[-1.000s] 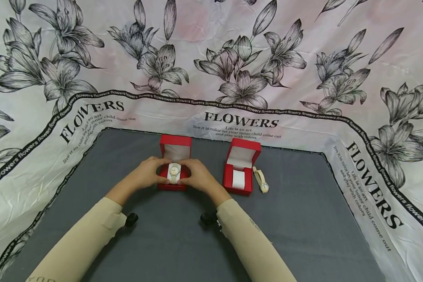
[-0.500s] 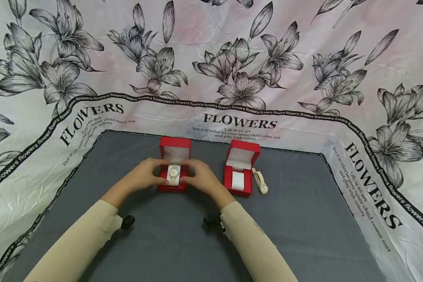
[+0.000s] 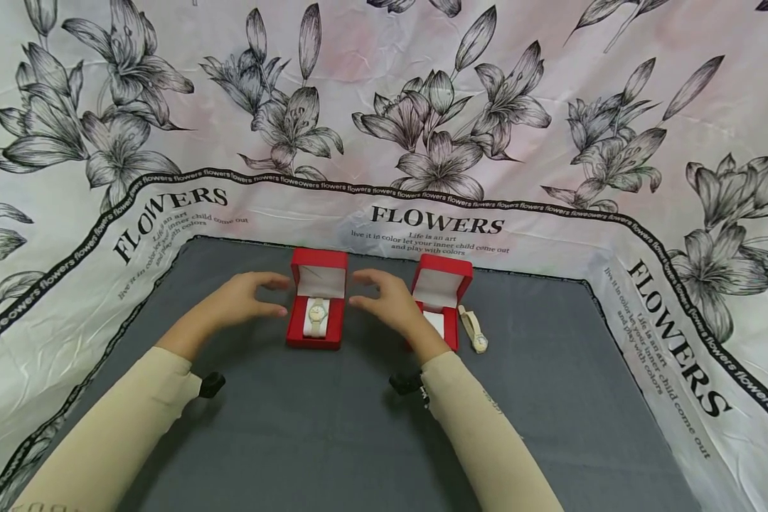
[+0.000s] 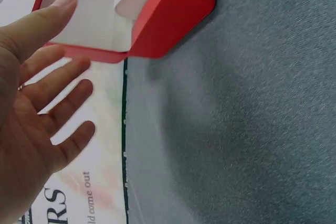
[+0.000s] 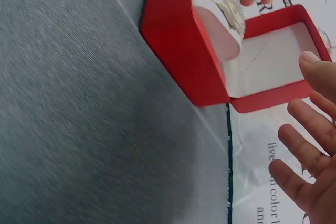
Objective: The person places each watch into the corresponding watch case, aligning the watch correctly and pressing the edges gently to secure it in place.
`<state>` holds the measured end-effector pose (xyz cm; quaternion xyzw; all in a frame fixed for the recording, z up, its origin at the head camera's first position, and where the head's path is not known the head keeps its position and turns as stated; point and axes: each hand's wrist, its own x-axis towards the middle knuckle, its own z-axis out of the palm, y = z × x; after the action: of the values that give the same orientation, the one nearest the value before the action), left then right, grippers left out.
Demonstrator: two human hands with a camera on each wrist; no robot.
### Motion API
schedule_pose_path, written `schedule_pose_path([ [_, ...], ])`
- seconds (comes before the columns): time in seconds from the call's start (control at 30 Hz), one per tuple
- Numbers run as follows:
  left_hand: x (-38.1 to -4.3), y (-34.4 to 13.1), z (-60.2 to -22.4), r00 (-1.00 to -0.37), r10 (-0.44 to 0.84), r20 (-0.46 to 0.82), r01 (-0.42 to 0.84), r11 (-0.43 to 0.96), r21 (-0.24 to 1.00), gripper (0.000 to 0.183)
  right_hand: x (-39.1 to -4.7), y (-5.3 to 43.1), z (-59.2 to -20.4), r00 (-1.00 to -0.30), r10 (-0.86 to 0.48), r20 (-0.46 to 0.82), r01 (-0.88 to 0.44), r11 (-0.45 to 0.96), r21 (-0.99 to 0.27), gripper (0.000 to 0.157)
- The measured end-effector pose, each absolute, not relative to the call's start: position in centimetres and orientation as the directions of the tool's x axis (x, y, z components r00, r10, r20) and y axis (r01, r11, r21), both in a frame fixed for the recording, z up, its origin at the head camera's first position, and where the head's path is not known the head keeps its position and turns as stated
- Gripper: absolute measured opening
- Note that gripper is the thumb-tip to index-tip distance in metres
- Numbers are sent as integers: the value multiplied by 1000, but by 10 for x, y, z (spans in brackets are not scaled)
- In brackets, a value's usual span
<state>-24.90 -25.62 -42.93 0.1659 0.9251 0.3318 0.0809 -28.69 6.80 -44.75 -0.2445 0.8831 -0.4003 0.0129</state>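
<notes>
A red watch box (image 3: 296,331) stands with its lid raised on the grey cloth. Inside it a cream-strapped wristwatch (image 3: 318,313) is wrapped around a white cushion (image 3: 316,332), dial facing up. My left hand (image 3: 243,299) hovers just left of that box, fingers spread and holding nothing. To the right of the same box is my right hand (image 3: 387,302), likewise apart from it and holding nothing. In the right wrist view the watch (image 5: 231,11) shows on its cushion in the box. My right hand and wrist partly cover a second red box (image 3: 444,264).
The second box is also open, with a white cushion (image 3: 434,322) inside. Another cream wristwatch (image 3: 473,331) lies on the grey cloth (image 3: 333,427) to its right. White flower-printed fabric (image 3: 358,156) borders the cloth at the back and sides.
Both hands have let go of the left box's watch and cushion and drawn apart, the left hand leftward, the right hand rightward. The watch stays in the box.
</notes>
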Motion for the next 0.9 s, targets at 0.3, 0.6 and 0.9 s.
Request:
schedule_pose_path([
  [0.3, -268, -263, -420, -960, 276, 37, 227, 700, 677, 75, -306, 68, -433, -875, -445, 191, -436, 553, -710, 58],
  [0.6, -285, -249, -414, -962, 257, 97, 249, 665, 704, 68, -312, 55, -424, -870, -457, 186, -442, 552, -707, 57],
  [0.9, -293, -241, -409, -958, 262, 116, 267, 669, 693, 55, -313, 46, -423, -886, -425, 185, -423, 577, -699, 53],
])
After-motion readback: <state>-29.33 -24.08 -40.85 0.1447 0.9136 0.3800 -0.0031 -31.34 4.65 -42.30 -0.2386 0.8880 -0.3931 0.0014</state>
